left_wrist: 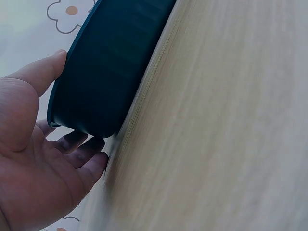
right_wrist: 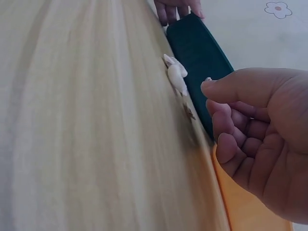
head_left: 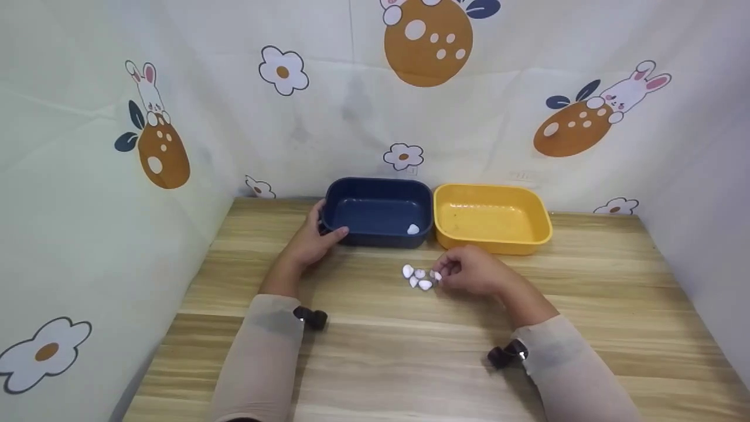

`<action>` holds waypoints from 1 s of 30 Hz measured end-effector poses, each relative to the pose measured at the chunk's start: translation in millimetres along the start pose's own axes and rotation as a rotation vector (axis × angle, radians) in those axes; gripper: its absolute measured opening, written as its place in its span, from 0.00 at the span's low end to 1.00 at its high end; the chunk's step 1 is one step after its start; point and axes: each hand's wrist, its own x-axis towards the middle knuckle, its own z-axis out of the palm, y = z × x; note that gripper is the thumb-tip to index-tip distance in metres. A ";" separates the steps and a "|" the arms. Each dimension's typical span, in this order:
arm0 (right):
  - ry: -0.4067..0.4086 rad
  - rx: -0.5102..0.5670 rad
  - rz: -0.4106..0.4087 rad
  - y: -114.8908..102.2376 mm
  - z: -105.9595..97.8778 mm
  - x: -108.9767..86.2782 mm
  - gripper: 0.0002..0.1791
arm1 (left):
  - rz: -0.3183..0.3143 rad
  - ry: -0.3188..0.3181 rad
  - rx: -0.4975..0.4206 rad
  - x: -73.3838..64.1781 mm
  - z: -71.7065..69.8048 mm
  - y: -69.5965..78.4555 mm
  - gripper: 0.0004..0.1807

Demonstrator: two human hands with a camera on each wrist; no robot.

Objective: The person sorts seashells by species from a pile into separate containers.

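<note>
At its left end, my left hand point(head_left: 307, 239) holds a dark blue plastic bin point(head_left: 378, 239), thumb over the front rim and fingers around the side. The left wrist view shows the thumb point(left_wrist: 45, 72) against the bin's rim and the other fingers curled by its end. One white seashell point(head_left: 413, 229) lies inside at the bin's front right. In front of the bin, several small white seashells point(head_left: 425, 285) form a loose group on the table. My right hand point(head_left: 473, 271) pinches a small shell point(right_wrist: 208, 79) at the group's right edge; the fingers hide most of it.
A yellow plastic bin point(head_left: 492, 240) stands right beside the blue one, just behind my right hand. Both bins sit at the back of the wood-grain table point(head_left: 375, 363), near a printed cloth wall point(head_left: 340, 129). Another cloth wall rises along the left edge.
</note>
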 end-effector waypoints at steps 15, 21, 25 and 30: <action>0.241 0.056 0.096 -3.6 -33.2 -7.4 0.12 | -0.001 0.002 0.027 -0.9 -1.3 0.8 0.57; 0.335 0.059 0.171 0.4 -47.0 -10.6 0.13 | -0.006 -0.002 0.018 -1.3 -0.9 1.8 0.57; 0.369 0.063 0.233 2.7 -55.6 -12.8 0.14 | -0.002 -0.006 0.017 -0.7 -0.8 1.9 0.57; 0.415 0.076 0.259 7.6 -64.8 -15.2 0.16 | 0.002 -0.005 0.014 -1.9 -1.0 2.5 0.56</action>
